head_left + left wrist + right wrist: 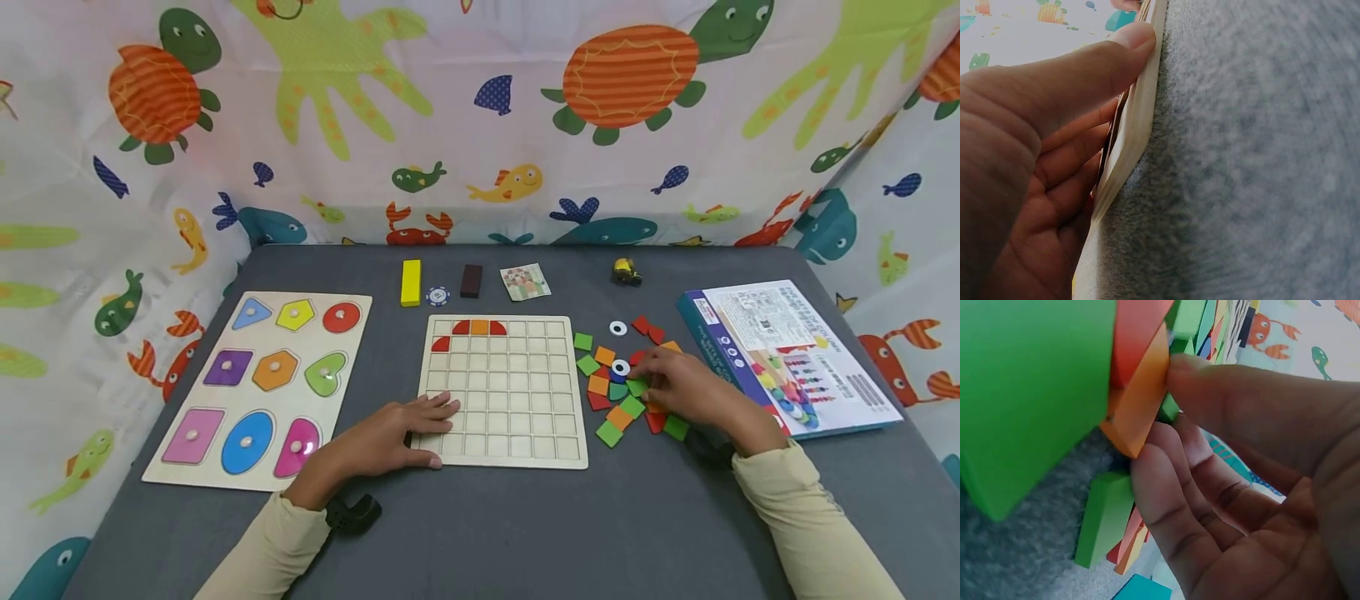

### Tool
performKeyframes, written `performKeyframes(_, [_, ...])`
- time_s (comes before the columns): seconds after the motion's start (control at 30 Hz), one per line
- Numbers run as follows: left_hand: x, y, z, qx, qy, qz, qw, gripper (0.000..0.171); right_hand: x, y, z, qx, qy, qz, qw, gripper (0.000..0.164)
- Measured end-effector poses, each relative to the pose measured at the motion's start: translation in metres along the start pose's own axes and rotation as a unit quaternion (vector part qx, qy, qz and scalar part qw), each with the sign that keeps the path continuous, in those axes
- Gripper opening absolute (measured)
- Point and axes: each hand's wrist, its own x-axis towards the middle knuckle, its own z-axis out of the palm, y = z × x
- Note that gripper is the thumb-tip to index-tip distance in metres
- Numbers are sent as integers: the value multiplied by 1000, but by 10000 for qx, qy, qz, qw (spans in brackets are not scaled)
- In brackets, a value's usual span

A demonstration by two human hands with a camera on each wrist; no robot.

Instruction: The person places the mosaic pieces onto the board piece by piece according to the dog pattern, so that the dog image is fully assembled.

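Observation:
My left hand [408, 429] rests on the left edge of a wooden grid board [525, 400], thumb along the front edge. In the left wrist view, the thumb [1104, 62] lies against the board's pale rim [1138, 112]. Near the board's top left lie an orange square tile [479, 327] and several red curved tiles [441, 343]. My right hand [693, 387] reaches into a pile of coloured tiles right of the board, fingers bent down. In the right wrist view, its thumb and fingers are spread beside an orange tile [1141, 394], close to green tiles [1107, 512].
On the left lies a wooden shape puzzle [288, 392] with knobbed pieces. A boxed game [795, 358] lies on the right. Along the back are a yellow block [410, 283], a poker chip [438, 296], a dark block [471, 281], a picture card [525, 282] and a toy vehicle [626, 272].

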Motion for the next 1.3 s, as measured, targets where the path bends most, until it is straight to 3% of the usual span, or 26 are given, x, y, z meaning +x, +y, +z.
performKeyframes(0.4, [-2,1,-4,150,48,40,9999,60,10,-7,-7,111,81,135,9998,17])
performKeyframes(0.67, [-2,1,-2,220,41,-28,9997,61,31,-20,-13,193,380,-177,9989,19])
performKeyframes(0.97, [5,7,-5,451,-146,-44,9989,60,63,-48,3,416,319,-281,9982,21])
performKeyframes(1.13, [9,14,-8,980,-297,92,9947,57,79,-65,10,548,287,-652,9960,25])
performKeyframes(1.3, [13,16,-9,1036,-370,230,9937,56,96,-77,19,779,369,-874,9924,28])
